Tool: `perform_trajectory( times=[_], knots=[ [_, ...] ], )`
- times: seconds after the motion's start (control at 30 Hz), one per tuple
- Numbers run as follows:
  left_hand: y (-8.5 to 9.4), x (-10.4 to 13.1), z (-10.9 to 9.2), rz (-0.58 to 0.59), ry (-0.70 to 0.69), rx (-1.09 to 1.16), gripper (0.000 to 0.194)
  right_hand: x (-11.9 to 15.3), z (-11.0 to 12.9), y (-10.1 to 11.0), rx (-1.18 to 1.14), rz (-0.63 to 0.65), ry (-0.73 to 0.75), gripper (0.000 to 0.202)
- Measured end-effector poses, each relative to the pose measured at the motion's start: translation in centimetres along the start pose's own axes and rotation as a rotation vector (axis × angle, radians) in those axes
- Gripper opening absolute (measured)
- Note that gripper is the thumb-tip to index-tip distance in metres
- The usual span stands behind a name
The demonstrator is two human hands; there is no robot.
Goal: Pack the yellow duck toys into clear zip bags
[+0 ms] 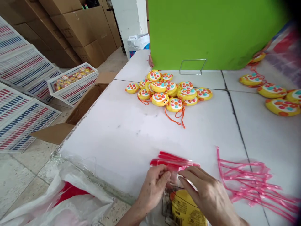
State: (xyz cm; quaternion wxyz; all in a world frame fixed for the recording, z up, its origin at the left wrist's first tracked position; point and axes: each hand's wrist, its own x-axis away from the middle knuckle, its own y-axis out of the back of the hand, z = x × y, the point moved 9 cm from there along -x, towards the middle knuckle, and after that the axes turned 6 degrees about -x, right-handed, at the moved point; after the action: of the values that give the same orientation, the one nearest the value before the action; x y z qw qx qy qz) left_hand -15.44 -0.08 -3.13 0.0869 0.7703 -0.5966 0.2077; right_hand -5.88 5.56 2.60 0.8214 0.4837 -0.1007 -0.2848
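Observation:
At the front edge of the white table, a clear plastic bag (166,205) holds a yellow toy (187,208) with a printed barcode. Thumb and finger of my left hand (154,185) pinch the bag's top. My right hand (207,191) is closed on the other side of that top, its fingers bent over the plastic. Just beyond my fingers lie red-topped bags (172,158). A heap of yellow toys (160,99) with coloured dots and orange cords sits farther back. Pink ribbons (254,179) are spread to the right of my right hand.
A green board (207,31) stands across the table's back, a wire stand (192,72) before it. More yellow toys (272,89) lie at right. An open carton (56,128), striped crates (25,66) and a white plastic sack (63,210) are on the left. Another person's fingers (150,60) show beside the board.

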Motion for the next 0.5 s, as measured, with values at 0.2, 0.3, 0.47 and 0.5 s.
perform_trajectory(
  times=[0.2, 0.3, 0.47, 0.5],
  knots=[
    [-0.8, 0.0, -0.6, 0.036, -0.018, -0.102, 0.019, -1.4, 1.6, -0.9, -0.057, -0.003, 0.029, 0.020],
    [-0.7, 0.2, -1.8, -0.042, -0.107, -0.299, 0.020, -1.9, 1.9, -1.0, -0.036, 0.037, 0.028, 0.019],
    [-0.7, 0.5, -2.4, -0.094, -0.153, -0.460, 0.022, -2.4, 2.4, -0.9, 0.005, 0.065, 0.022, 0.021],
    [-0.7, 0.5, -2.4, -0.101, -0.158, -0.483, 0.022, -2.5, 2.5, -0.9, 0.010, 0.070, 0.021, 0.021]
  ],
)
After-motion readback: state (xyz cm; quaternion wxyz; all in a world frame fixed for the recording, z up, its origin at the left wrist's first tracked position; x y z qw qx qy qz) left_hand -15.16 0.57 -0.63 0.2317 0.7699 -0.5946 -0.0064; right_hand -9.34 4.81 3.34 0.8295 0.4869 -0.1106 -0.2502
